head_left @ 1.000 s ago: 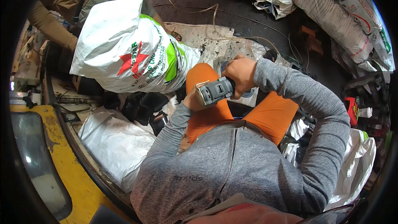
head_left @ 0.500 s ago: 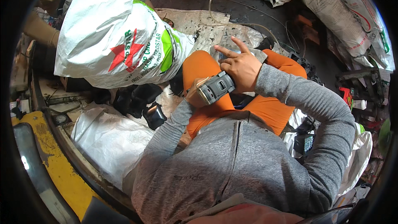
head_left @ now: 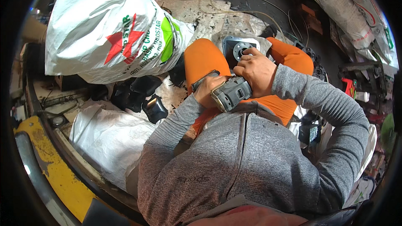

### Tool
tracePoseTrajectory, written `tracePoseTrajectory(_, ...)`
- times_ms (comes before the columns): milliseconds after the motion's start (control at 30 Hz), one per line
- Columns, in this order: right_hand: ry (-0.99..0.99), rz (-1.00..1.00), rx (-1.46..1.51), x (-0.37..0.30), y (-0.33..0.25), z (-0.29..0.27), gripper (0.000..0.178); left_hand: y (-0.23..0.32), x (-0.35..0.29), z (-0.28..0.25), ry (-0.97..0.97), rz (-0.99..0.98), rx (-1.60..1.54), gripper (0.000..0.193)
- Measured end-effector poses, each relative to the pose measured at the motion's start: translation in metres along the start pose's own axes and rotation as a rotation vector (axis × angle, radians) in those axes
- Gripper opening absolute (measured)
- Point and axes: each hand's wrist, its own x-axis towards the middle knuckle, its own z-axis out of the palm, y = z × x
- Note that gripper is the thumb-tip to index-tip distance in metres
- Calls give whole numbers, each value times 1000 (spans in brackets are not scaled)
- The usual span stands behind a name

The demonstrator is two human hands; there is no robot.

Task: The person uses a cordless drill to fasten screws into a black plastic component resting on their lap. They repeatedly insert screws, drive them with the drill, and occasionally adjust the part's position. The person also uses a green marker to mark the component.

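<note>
I sit with orange trousers (head_left: pixel 201 60) and grey sleeves in view. My left hand (head_left: pixel 206 94) grips the rear of a grey power tool (head_left: pixel 231 94) that lies across my lap. My right hand (head_left: pixel 258 70) is closed over the tool's front end, its fingertips against a grey metal housing with a round hole (head_left: pixel 236 47) that rests between my knees. The tool's tip is hidden under my right hand.
A big white sack with a red star and green band (head_left: pixel 109 29) stands at my left, and another white sack (head_left: pixel 111 138) lies lower down. Black parts (head_left: pixel 140 94) sit between them. A yellow curved edge (head_left: pixel 54 171) runs at lower left. More sacks (head_left: pixel 351 8) are piled at upper right.
My right hand, earlier raised with fingers spread over the tool, has come down and closed on its front end. The metal housing has come into view between my knees.
</note>
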Motion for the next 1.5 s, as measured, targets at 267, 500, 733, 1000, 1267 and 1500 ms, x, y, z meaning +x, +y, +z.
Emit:
tracePoseTrajectory(267, -615, 147, 208, 4, 24, -3, 56, 6, 8, -5, -105, -6, -85, 38)
tracePoseTrajectory(500, -3, 5, 15, -6, 16, -1, 35, -12, -1, -9, -27, 54, -54, 43)
tracePoseTrajectory(733, 594, 50, -239, 13, 21, 17, 29, -40, -27, 3, -143, -281, -178, 44)
tracePoseTrajectory(1000, 91, 5, -304, 25, -3, -46, 42, -47, -23, -9, -21, -75, 234, 34)
tracePoseTrajectory(1267, 291, -115, -187, 18, 8, -22, 33, -69, -49, 19, 32, -520, -505, 31)
tracePoseTrajectory(1500, -122, -72, -63, 25, 3, -19, 33, -36, -21, 1, -27, -192, -286, 28)
